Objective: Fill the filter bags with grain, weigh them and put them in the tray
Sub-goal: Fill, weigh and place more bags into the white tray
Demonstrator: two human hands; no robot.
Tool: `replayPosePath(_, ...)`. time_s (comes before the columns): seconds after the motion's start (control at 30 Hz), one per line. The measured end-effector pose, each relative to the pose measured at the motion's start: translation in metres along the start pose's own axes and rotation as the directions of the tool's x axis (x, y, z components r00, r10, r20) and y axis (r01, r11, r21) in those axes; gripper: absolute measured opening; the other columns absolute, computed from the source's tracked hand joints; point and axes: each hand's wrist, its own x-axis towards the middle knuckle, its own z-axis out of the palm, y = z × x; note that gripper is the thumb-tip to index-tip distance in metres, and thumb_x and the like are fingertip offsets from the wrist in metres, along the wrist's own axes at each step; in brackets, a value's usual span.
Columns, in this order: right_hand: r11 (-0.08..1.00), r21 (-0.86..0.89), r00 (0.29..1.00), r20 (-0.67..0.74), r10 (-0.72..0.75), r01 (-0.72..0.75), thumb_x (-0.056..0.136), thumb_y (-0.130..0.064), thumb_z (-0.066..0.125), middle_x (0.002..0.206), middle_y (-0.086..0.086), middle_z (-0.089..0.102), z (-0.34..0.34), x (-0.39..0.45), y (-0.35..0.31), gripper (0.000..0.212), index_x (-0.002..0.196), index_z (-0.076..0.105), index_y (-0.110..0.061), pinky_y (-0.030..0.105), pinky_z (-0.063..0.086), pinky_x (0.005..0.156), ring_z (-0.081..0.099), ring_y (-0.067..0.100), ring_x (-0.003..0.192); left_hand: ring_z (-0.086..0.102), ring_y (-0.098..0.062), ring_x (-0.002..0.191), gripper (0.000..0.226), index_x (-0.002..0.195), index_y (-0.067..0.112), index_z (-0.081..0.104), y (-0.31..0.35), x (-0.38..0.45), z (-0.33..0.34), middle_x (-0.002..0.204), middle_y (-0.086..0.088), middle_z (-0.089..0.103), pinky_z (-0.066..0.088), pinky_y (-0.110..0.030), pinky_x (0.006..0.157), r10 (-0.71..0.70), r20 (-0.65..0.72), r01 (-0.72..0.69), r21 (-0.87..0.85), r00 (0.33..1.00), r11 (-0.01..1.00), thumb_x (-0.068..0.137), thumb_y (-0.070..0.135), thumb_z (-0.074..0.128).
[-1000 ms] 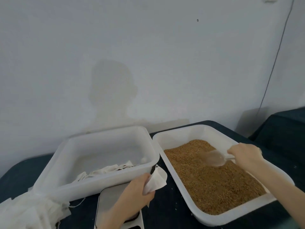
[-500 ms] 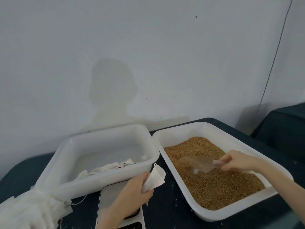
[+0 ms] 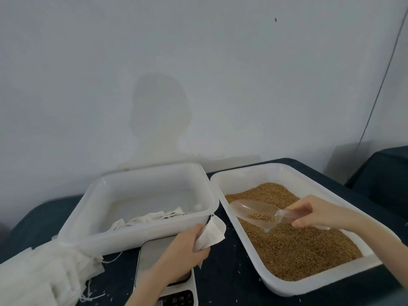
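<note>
My left hand point(image 3: 187, 246) grips a white filter bag point(image 3: 213, 234) above a white kitchen scale point(image 3: 154, 259), between the two trays. My right hand point(image 3: 309, 214) holds the handle of a clear plastic scoop point(image 3: 254, 212) with some brown grain in it, raised just above the grain point(image 3: 293, 244) in the right white tray point(image 3: 309, 286). The scoop's mouth points left, a short way from the bag. The left white tray point(image 3: 136, 237) holds several white bags lying flat point(image 3: 152, 217).
A stack of empty white filter bags with strings point(image 3: 42, 274) lies at the left front on the dark table point(image 3: 229, 279). A grey wall stands close behind the trays. A second dark surface point(image 3: 384, 171) is at the far right.
My right hand has drawn the scoop left through the grain and lifted it out with grain inside. My left hand has kept the bag above the scale.
</note>
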Motion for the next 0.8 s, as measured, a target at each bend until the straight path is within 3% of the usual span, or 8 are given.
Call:
replayPosePath(0.17, 0.998, 0.01, 0.995, 0.083, -0.059, 0.059, 0.081, -0.014, 0.073, 0.105, -0.019, 0.071, 0.005, 0.004, -0.028, 0.04, 0.097, 0.071, -0.05, 0.018, 0.053, 0.083, 0.066, 0.001, 0.097, 0.061, 0.002, 0.081, 0.027, 0.101, 0.036, 0.056, -0.001, -0.006, -0.008, 0.088, 0.018, 0.065, 0.049, -0.016, 0.071, -0.027, -0.02, 0.028, 0.028, 0.999, 0.999, 0.074, 0.038, 0.056)
replayPosePath(0.5, 0.996, -0.013, 0.988, 0.134, -0.081, 0.084, 0.08, -0.015, 0.076, 0.099, -0.016, 0.073, 0.015, 0.008, -0.055, 0.031, 0.103, 0.073, -0.036, 0.01, 0.05, 0.076, 0.068, 0.0, 0.088, 0.058, -0.008, 0.094, 0.033, 0.115, 0.03, 0.051, 0.008, -0.017, -0.019, 0.103, 0.015, 0.061, 0.047, -0.028, 0.084, 0.015, -0.036, -0.007, 0.216, 0.999, 0.976, 0.084, 0.039, 0.062)
replayPosePath(0.63, 0.996, -0.063, 0.986, 0.155, -0.059, 0.069, 0.079, -0.019, 0.076, 0.098, -0.016, 0.073, 0.016, 0.01, -0.065, 0.03, 0.103, 0.073, -0.037, 0.02, 0.051, 0.083, 0.068, 0.002, 0.09, 0.054, -0.005, 0.099, 0.043, 0.122, 0.032, 0.047, 0.011, -0.018, -0.021, 0.111, 0.017, 0.057, 0.044, -0.024, 0.085, 0.028, -0.032, -0.019, 0.238, 0.999, 0.971, 0.084, 0.045, 0.063)
replayPosePath(0.73, 0.995, -0.071, 0.982, 0.178, -0.062, 0.075, 0.079, -0.018, 0.076, 0.098, -0.01, 0.074, 0.017, 0.013, -0.071, 0.029, 0.103, 0.074, -0.035, 0.027, 0.053, 0.087, 0.069, 0.008, 0.091, 0.05, 0.0, 0.099, 0.055, 0.129, 0.038, 0.041, 0.012, -0.018, -0.022, 0.113, 0.024, 0.049, 0.044, -0.018, 0.075, 0.036, -0.046, -0.026, 0.204, 0.998, 0.979, 0.08, 0.053, 0.063)
replayPosePath(0.8, 0.993, -0.075, 0.979, 0.189, -0.074, 0.089, 0.079, -0.018, 0.077, 0.097, -0.006, 0.075, 0.019, 0.015, -0.075, 0.03, 0.105, 0.074, -0.031, 0.033, 0.054, 0.091, 0.069, 0.014, 0.092, 0.046, 0.001, 0.105, 0.065, 0.133, 0.042, 0.037, 0.011, -0.017, -0.023, 0.117, 0.028, 0.044, 0.045, -0.019, 0.083, 0.044, -0.05, -0.034, 0.185, 0.998, 0.982, 0.076, 0.057, 0.065)
